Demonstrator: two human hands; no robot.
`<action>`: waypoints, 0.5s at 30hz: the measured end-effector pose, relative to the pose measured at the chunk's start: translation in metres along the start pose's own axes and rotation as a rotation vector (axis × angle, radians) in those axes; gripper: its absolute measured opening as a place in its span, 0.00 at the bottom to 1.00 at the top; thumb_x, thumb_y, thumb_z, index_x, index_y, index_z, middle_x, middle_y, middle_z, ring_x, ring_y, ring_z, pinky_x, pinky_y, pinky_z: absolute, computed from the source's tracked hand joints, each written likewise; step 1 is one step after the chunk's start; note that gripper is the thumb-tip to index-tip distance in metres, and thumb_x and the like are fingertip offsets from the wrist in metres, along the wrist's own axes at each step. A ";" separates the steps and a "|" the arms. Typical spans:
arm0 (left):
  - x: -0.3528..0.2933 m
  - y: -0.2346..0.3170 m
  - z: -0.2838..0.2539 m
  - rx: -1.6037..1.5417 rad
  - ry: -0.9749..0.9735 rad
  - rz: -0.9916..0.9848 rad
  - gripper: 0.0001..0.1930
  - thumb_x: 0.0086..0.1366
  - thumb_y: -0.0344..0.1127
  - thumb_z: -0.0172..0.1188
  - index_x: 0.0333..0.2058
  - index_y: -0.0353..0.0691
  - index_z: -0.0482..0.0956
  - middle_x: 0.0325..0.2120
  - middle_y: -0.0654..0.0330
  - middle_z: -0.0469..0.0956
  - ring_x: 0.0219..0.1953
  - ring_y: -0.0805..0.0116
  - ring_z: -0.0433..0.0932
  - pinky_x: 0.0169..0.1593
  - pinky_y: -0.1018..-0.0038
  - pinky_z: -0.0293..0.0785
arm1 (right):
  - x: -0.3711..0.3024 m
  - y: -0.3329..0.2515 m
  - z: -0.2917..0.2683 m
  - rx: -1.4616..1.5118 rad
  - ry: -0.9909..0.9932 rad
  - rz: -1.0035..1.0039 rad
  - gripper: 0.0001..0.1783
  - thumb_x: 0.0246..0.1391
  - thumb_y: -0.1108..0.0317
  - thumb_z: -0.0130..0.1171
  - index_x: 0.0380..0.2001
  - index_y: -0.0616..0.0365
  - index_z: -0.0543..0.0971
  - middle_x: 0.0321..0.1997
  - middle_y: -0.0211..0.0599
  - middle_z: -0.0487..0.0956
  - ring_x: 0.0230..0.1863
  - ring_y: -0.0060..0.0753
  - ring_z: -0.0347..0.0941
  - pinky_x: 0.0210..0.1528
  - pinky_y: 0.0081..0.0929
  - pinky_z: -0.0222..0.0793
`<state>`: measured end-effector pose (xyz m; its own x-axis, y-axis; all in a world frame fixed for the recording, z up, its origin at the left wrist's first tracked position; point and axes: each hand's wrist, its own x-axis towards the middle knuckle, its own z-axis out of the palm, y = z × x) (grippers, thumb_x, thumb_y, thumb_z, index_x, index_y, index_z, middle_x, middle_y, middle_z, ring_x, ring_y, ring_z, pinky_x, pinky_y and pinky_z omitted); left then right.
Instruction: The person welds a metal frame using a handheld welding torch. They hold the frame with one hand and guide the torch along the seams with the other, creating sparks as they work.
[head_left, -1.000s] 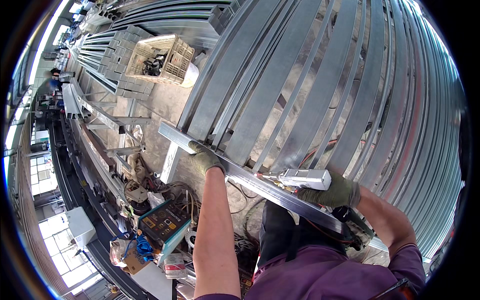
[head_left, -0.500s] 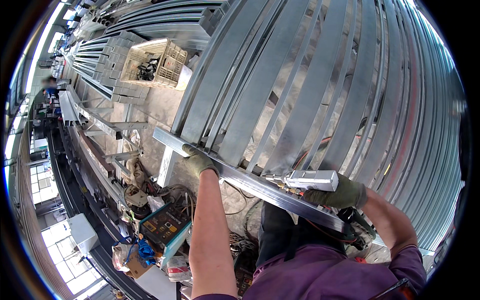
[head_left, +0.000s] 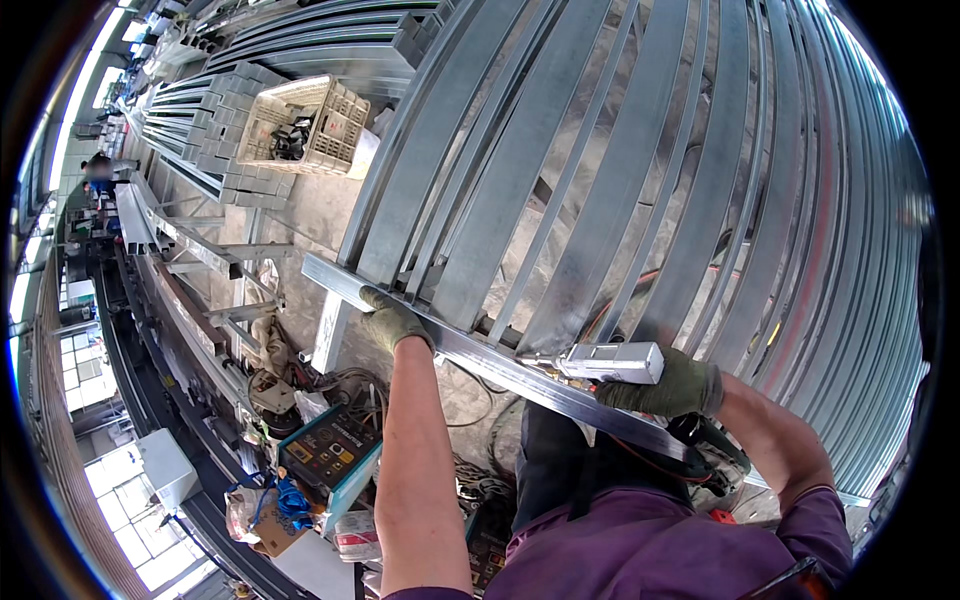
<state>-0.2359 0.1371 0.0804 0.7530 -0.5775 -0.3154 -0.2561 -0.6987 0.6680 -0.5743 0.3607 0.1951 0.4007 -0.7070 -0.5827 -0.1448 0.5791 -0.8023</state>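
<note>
A long shiny square metal tube (head_left: 500, 364) runs across the near ends of a flat frame of grey metal bars (head_left: 590, 230). My left hand (head_left: 396, 322), in a green work glove, is closed over this tube towards its left end. In my right hand (head_left: 672, 385), also gloved, is a silver, boxy welding gun (head_left: 615, 361). Its narrow brass-coloured tip points left and rests at or just above the tube, close to a bar's end; whether it touches I cannot tell. My right fingers wrap around the gun's handle and are partly hidden.
Beyond the frame, a cream plastic crate (head_left: 345, 125) holds dark small parts, beside stacked square tubes (head_left: 225, 130). Metal trestles (head_left: 195, 235) stand at left. Below lie a teal-edged machine with a dark panel (head_left: 330, 450) and tangled cables (head_left: 485, 480). A person (head_left: 100, 175) is far left.
The welding gun and my right hand have shifted slightly left. My left hand stays on the tube. The frame sits a touch differently in view.
</note>
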 end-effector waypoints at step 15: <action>-0.007 0.006 -0.003 -0.082 -0.086 -0.029 0.37 0.77 0.67 0.46 0.54 0.30 0.76 0.42 0.47 0.83 0.41 0.53 0.86 0.42 0.61 0.85 | 0.000 -0.002 0.002 -0.033 -0.007 0.042 0.33 0.64 0.47 0.68 0.65 0.55 0.78 0.56 0.41 0.85 0.54 0.31 0.81 0.59 0.29 0.76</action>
<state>-0.2410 0.1377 0.0885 0.7039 -0.5938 -0.3897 -0.1816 -0.6809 0.7095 -0.5718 0.3604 0.1970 0.4001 -0.6796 -0.6149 -0.1915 0.5941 -0.7812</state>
